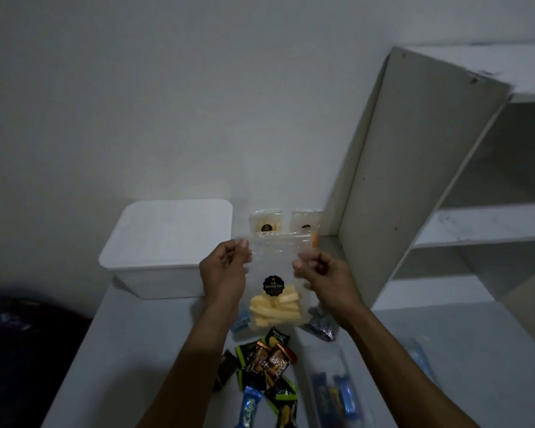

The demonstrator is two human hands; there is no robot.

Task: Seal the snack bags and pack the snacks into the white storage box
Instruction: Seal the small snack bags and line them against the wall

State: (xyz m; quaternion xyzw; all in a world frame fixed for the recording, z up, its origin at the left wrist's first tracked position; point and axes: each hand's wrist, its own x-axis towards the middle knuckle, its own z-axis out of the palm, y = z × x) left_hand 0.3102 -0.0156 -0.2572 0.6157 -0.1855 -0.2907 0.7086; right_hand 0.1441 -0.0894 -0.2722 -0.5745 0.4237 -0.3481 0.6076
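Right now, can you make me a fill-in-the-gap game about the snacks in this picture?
1. Both hands, the left hand and the right hand, hold up a clear snack bag with pale ____ sticks inside.
2. The white storage box sits to the ____ of the held bag.
3. The box's lid is ____.
4. Behind the held bag stand ____ more bags.

Missing words: yellow; left; on; two

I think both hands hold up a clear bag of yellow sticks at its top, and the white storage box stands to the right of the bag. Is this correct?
Not quite: the white storage box stands to the left of the clear bag, not the right, as the head view shows. The rest holds: the left hand and the right hand pinch the bag of yellow sticks at its top.
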